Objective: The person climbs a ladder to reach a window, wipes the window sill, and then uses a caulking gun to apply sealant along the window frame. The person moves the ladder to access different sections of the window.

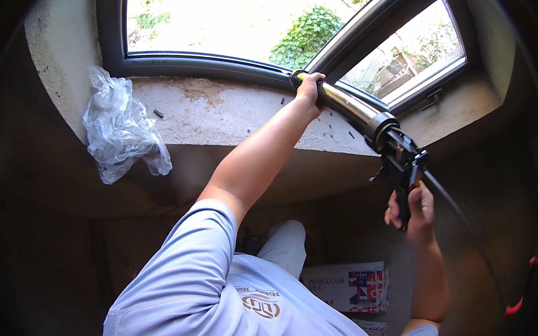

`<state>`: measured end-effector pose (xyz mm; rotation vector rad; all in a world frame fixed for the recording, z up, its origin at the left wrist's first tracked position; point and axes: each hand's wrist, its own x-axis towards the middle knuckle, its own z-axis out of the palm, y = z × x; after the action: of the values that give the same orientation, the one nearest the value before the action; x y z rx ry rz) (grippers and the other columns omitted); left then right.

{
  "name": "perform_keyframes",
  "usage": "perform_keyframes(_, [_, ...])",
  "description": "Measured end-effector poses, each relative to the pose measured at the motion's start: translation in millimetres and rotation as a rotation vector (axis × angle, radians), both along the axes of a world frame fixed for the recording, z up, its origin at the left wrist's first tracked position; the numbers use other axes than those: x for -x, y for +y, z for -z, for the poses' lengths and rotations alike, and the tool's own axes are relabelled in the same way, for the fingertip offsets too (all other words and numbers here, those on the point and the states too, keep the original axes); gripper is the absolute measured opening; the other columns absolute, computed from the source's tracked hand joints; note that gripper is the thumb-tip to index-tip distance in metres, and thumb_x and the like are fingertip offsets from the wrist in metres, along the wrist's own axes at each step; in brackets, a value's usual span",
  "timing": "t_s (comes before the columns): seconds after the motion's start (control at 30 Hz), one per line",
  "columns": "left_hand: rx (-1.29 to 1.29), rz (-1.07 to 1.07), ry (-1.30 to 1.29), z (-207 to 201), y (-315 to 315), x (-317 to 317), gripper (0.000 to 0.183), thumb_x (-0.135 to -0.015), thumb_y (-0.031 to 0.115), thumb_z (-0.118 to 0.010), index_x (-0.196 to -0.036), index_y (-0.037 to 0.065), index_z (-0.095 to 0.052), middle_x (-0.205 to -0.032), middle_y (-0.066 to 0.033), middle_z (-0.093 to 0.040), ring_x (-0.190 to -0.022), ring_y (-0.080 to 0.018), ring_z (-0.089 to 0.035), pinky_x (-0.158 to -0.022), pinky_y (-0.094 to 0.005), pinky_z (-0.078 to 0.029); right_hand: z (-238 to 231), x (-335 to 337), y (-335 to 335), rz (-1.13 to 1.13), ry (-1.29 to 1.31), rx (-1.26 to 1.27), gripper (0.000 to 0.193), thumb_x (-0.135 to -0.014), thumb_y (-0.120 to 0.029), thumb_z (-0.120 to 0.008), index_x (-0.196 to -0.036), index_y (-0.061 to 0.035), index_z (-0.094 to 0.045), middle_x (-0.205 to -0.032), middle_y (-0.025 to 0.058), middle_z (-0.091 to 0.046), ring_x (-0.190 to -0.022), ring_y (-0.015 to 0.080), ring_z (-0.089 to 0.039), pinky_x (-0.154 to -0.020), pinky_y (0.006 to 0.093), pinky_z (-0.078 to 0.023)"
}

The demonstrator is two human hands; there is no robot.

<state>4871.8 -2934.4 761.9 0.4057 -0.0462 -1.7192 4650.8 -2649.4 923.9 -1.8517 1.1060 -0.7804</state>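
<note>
A caulking gun (356, 108) with a long silver barrel and a black handle slants across the window corner, its front end up by the frame. My left hand (311, 92) is wrapped round the barrel near that front end. At the rear, my right hand (415, 209) grips the handle and trigger, its fingers closed. A thin rod runs back from the gun toward the lower right. The front end lies close to the dark window frame (225, 72); whether it touches the frame I cannot tell.
Crumpled clear plastic wrap (120, 125) hangs over the left end of the concrete sill (222, 125). Small dark scraps (158, 114) are scattered on the sill. A window handle (432, 99) sticks out at right. A printed cardboard box (336, 285) stands below, beside my leg.
</note>
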Motion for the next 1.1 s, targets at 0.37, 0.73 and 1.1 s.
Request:
perform_keyframes(0.37, [0.154,0.158,-0.044,26,-3,-8,0.034,-0.088,0.033,-0.063,-0.091,-0.001,-0.06,-0.077,-0.016,-0.065,-0.071,-0.033,-0.066,-0.076,-0.0478,-0.058,69,-12,29,0.024,-0.317,-0.05,0.068,-0.092,-0.052,-0.071,-0.129,0.0017,-0.053,-0.07,-0.0002,-0.053,-0.051,0.0028,-0.048,-0.051,0.0198,-0.049])
perform_keyframes(0.73, [0.124,0.137,-0.148,27,0,8,0.042,-0.088,0.035,-0.066,-0.104,-0.003,-0.053,-0.085,-0.0136,-0.062,-0.074,-0.0269,-0.065,-0.073,-0.0459,-0.058,95,1,29,0.104,-0.44,-0.107,0.081,-0.085,-0.058,-0.077,-0.133,0.003,-0.054,-0.074,-0.0004,-0.056,-0.052,0.0041,-0.051,-0.053,0.0216,-0.051])
perform_keyframes(1.1, [0.125,0.164,-0.293,36,-3,30,0.042,-0.091,0.034,-0.07,-0.106,0.0,-0.051,-0.086,-0.0142,-0.063,-0.077,-0.0272,-0.066,-0.077,-0.0451,-0.059,149,40,21,0.165,-0.529,0.051,0.06,-0.083,-0.028,-0.088,-0.127,0.0017,-0.061,-0.077,-0.003,-0.058,-0.058,0.0033,-0.054,-0.053,0.0197,-0.049])
